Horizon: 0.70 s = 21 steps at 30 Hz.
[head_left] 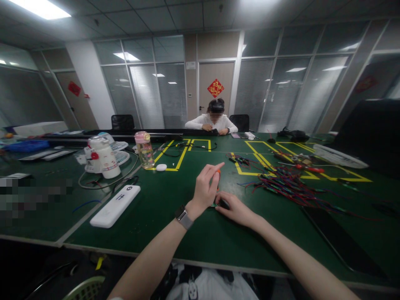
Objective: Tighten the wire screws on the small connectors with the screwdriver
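Orange item (pixel 218 171), mostly hidden, is pinched by left hand (pixel 204 188) between thumb and index finger, near side of green table (pixel 156 221), centre. Small green piece (pixel 213 205) is touched by right hand (pixel 235 209); whether pinched cannot be told. Wires (pixel 287 185) are piled right; white power bank (pixel 115 207) is seen left.

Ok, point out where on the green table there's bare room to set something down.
Bare green tabletop lies between the white power bank and the left hand, and another patch between the right forearm and the pile of wires. It's crowded at that pile, and on the left around the white jug and pink-lidded bottle.
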Motion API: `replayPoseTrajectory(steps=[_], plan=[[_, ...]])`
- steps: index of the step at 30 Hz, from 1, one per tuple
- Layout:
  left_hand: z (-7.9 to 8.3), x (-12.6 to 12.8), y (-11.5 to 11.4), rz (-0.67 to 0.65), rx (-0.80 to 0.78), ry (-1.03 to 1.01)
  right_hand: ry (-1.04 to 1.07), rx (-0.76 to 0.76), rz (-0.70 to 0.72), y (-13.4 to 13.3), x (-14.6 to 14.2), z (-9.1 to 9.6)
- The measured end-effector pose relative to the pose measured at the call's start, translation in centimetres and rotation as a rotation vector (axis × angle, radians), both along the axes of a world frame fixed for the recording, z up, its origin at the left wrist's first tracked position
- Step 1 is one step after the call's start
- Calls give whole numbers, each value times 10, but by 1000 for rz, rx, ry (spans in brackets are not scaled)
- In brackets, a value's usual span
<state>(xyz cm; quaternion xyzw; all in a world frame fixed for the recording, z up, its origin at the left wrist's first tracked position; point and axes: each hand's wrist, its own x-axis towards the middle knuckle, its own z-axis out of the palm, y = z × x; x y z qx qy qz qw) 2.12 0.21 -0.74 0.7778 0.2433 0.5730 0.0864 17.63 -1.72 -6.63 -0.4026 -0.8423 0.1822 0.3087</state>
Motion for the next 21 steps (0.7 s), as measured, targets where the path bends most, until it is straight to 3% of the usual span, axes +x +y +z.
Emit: replayPoseTrajectory(steps=[3,10,17,21], plan=[[0,1,0,-25,-4,-11,-9,-8,-9,-1,-1,1],[-2,2,1,71,38,-17,-2,-24,-13,-3,-2,5],[0,1,0,-8,19,-16,-2,-13,-3,-1,-1,1],[-1,3,1,68,41,-27,-8,-13,-13,-2,-1,3]])
